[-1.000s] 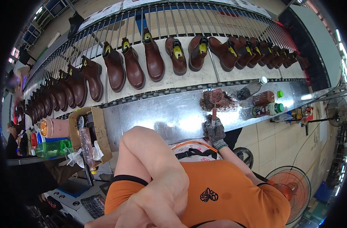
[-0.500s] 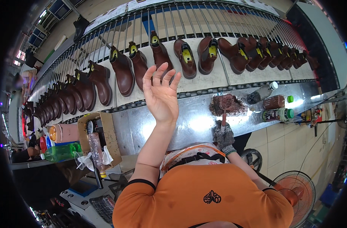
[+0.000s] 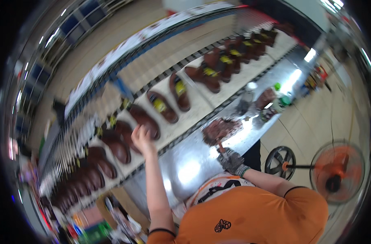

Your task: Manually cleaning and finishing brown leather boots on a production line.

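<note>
My bare left hand is at the toe of a brown ankle boot in the row. Its fingers look bent but are smeared by motion, and whether they touch the boot I cannot tell. In a grey stained work glove, my right hand is closed round a small tool with a reddish-brown handle. The tool points into a patch of wet brown paste on the metal worktop. Its far end cannot be made out in the paste.
Several brown boots stand on a pale conveyor with chain edges. Bottles stand right of the paste. A cardboard box and a green bottle are at lower left. An orange fan stands at right.
The view has turned and blurred. My left hand, raised with fingers spread before, is now at a boot's toe with fingers bent. My right hand stays on the tool at the paste.
</note>
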Demonstrator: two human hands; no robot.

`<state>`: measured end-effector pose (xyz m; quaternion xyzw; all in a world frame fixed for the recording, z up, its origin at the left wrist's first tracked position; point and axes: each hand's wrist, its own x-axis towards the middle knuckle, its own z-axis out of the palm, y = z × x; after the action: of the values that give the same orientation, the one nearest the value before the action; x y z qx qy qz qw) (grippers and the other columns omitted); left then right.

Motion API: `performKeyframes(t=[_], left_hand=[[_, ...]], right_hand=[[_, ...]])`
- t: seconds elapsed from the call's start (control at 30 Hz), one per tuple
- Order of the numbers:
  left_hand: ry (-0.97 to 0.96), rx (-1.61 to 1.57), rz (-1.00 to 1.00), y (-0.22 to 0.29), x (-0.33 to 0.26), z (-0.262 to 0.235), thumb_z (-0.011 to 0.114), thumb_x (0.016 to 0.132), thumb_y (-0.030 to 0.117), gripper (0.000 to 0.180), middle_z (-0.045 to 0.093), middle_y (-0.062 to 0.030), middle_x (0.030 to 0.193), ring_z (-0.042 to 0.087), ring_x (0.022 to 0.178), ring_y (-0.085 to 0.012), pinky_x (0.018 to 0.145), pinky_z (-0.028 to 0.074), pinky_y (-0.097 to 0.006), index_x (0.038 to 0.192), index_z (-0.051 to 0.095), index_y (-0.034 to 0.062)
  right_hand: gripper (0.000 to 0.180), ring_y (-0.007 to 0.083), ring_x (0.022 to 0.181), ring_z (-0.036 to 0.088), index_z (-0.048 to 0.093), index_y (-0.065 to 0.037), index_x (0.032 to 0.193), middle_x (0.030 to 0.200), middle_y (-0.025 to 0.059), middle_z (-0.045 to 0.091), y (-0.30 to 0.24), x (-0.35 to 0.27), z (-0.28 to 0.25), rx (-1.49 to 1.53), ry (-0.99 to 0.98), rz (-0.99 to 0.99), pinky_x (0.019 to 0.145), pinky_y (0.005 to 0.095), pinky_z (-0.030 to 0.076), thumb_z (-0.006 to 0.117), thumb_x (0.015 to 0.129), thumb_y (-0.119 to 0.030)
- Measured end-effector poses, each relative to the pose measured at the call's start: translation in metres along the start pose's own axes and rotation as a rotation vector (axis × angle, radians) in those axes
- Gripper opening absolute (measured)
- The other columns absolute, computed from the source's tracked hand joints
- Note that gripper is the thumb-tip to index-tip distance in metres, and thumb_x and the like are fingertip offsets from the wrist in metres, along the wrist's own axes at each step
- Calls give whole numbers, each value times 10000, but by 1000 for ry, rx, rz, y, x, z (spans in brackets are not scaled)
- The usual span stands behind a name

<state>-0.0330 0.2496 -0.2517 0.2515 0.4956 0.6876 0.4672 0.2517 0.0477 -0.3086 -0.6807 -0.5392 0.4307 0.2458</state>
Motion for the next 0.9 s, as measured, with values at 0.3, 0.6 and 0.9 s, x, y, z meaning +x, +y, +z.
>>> performKeyframes(t=[0.3,0.6,0.9], left_hand=[[171,913,144,-76,138,-44,786,673,329,793,523,-248,1223,528,1107,-347,961,395,-402,1267,422,-51],[210,1062,166,-76,138,-43,801,613,356,700,615,-208,1087,591,990,-322,897,445,-380,1098,556,-84],[-117,551,-11,-26,-5,-62,756,649,101,447,636,-101,979,603,854,-199,772,492,-319,1050,594,-12]], right_hand=[[616,350,1065,554,401,-137,1328,1190,159,559,12,-2,6,-216,-151,80,895,440,425,418,868,-546],[448,347,967,578,474,-54,1154,1015,177,589,4,-1,0,-206,-121,-99,828,433,439,452,896,-420],[406,339,928,570,498,-24,1110,961,184,567,-17,-12,-18,-147,-113,-102,814,441,431,441,910,-373]])
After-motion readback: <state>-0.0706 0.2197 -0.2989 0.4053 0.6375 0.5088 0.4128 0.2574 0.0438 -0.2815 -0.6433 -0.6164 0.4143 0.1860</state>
